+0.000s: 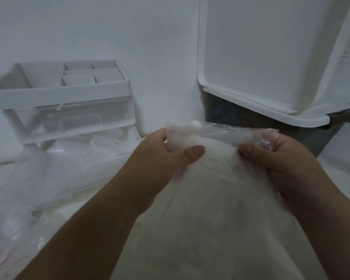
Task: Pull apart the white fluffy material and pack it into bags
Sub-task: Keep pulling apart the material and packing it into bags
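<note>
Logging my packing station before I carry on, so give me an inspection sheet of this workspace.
Surface: pale tabletop, partly covered by bags.
Job's things: clear plastic bag, stuffed with white fluffy material; flat clear bags stacked left.
Clutter: white plastic organiser with compartments and a clear drawer.
Hands: left hand and right hand both pinch the bag's mouth.
Cables: nothing seen.
Surroundings: white wall; dark bin, white lid raised.

1. Clear bag (220,130), lower centre of the frame, bulging, its mouth edge stretched across the middle.
2. White fluffy material (216,152) fills it, seemingly almost to the mouth.
3. Flat clear bags (69,168) lie piled at left.
</note>
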